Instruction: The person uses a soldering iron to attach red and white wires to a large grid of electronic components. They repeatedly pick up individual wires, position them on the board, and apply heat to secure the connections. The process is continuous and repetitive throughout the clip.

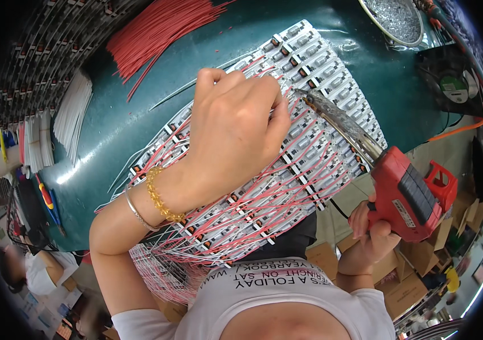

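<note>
My left hand (pixel 235 127) rests fingers-down on a panel of several small white circuit modules (pixel 321 68) wired with red and white leads, pinching at a lead near its middle. My right hand (pixel 369 229) grips a red soldering gun (pixel 408 195) by its handle. The gun's long crusted metal tip (pixel 338 119) reaches up-left and ends just beside my left fingertips on the panel. A gold bead bracelet and a silver bangle (pixel 153 204) circle my left wrist.
A green table (pixel 139 113) carries the panel. A bundle of cut red wires (pixel 156 28) lies at the back left, white wires (pixel 74 110) at the left. A metal bowl of solder scraps (pixel 394 17) and a small fan (pixel 454 85) stand at the back right. Another person (pixel 31 272) sits lower left.
</note>
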`<state>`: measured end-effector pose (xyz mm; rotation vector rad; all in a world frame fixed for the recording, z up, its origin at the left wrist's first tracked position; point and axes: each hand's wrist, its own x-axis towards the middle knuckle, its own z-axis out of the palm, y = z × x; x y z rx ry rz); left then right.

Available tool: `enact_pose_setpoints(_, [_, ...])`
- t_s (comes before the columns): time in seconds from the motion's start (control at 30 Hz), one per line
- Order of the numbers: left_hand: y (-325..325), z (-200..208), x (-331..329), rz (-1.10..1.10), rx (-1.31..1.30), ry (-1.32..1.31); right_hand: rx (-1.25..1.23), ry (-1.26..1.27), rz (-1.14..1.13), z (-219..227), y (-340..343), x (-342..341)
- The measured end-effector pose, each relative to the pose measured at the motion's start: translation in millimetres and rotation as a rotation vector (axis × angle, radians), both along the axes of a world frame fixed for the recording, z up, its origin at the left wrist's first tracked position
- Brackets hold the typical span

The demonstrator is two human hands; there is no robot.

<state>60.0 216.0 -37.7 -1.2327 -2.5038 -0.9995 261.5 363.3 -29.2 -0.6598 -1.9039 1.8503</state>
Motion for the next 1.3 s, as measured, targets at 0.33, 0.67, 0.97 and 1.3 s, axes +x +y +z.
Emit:
enact_pose_setpoints(0.33, [1,0,0,0.013,-0.018,0.003,0.050,0.014,-0.062,0,-4,5])
enact_pose_setpoints(0.67, [1,0,2,0.036,0.037,-0.012,-0.011,0.050,0.003,-2,-4,2])
enact_pose_setpoints(0.97, [5,3,10,-0.040,0.012,-0.001,-0.038,0.020,-0.016,2,0,12])
enact_pose_setpoints(1.3, [8,-3,9,-0.028,-0.027,0.023,-0.032,-0.012,-0.011,-3,-2,18])
